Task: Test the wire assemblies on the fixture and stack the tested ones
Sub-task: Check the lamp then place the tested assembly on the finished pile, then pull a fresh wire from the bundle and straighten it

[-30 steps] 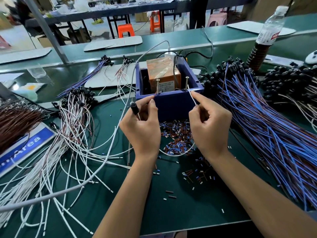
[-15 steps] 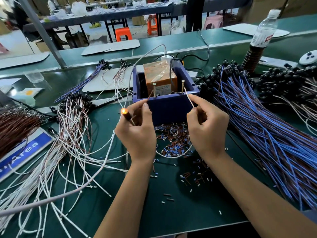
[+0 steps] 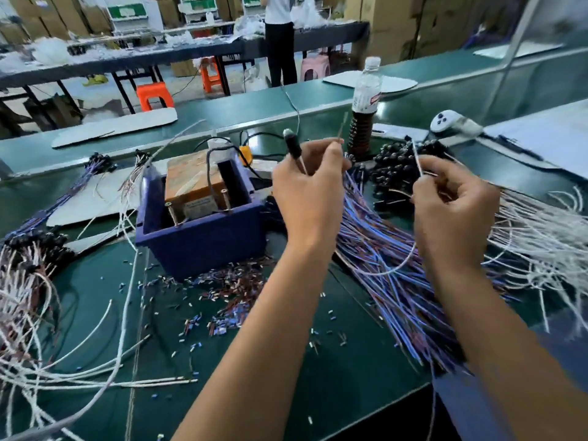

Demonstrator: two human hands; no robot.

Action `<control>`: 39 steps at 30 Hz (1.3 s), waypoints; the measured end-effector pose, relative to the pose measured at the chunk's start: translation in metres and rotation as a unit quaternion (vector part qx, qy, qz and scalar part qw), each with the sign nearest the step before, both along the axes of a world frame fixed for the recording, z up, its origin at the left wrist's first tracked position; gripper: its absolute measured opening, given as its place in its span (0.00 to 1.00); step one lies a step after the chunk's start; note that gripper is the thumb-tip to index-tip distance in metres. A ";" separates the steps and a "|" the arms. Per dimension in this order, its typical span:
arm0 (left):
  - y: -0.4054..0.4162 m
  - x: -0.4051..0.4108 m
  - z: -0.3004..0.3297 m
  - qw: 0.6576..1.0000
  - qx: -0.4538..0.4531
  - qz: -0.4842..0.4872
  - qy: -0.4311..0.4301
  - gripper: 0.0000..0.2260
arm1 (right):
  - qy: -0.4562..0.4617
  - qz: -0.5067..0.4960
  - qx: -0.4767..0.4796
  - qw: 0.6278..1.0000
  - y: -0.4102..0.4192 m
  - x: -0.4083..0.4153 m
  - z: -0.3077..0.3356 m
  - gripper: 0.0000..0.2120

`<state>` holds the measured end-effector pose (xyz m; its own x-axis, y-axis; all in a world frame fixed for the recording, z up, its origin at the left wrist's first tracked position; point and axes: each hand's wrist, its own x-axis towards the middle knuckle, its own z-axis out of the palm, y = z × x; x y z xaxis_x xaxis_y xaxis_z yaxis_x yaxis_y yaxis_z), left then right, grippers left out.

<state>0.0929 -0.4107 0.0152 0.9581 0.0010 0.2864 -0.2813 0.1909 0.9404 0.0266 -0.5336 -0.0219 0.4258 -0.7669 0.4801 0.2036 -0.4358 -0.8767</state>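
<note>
Both hands have lifted off the fixture (image 3: 203, 240) and swung right since the earlier frames, and the lamp that glowed orange half a second ago is now dark. From where I watch, my left hand (image 3: 310, 198) pinches the wire assembly (image 3: 386, 270) just under its black lamp end (image 3: 293, 147), with one stripped lead sticking up past the fingertips. My right hand (image 3: 453, 214) grips the other white lead, whose tip points upward; the wire sags in a loop between the two hands, above the blue wires (image 3: 391, 281). So the assembly is held in the air, to the right of the fixture and apart from it.

That fixture is a blue box holding a brown transformer (image 3: 191, 183) with two upright pins at its front wall. Cut insulation bits (image 3: 222, 294) litter the green mat (image 3: 318, 393) before it. White wires (image 3: 547, 237) spread at far right, and another tangle of white and brown ones (image 3: 28, 300) lies at left. Behind the hands stand a bottle (image 3: 366, 100) and a heap of black-capped ends (image 3: 401, 167). A person stands at a far bench.
</note>
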 end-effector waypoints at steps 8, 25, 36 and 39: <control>-0.154 -0.015 0.001 0.946 0.065 -0.243 0.203 0.23 | 0.109 -0.287 0.030 0.951 -0.174 -0.082 0.007 0.23; -0.209 -0.011 0.026 0.871 -0.121 -0.342 0.330 0.25 | 0.238 -0.067 -0.336 0.909 -0.192 -0.094 0.045 0.12; -0.185 -0.003 -0.015 0.866 -0.142 -0.302 0.373 0.04 | 0.634 0.006 -0.313 0.707 -0.199 -0.035 -0.039 0.44; -0.170 0.002 -0.018 0.876 -0.142 -0.278 0.368 0.06 | 0.653 0.015 -0.304 0.693 -0.204 -0.032 -0.037 0.47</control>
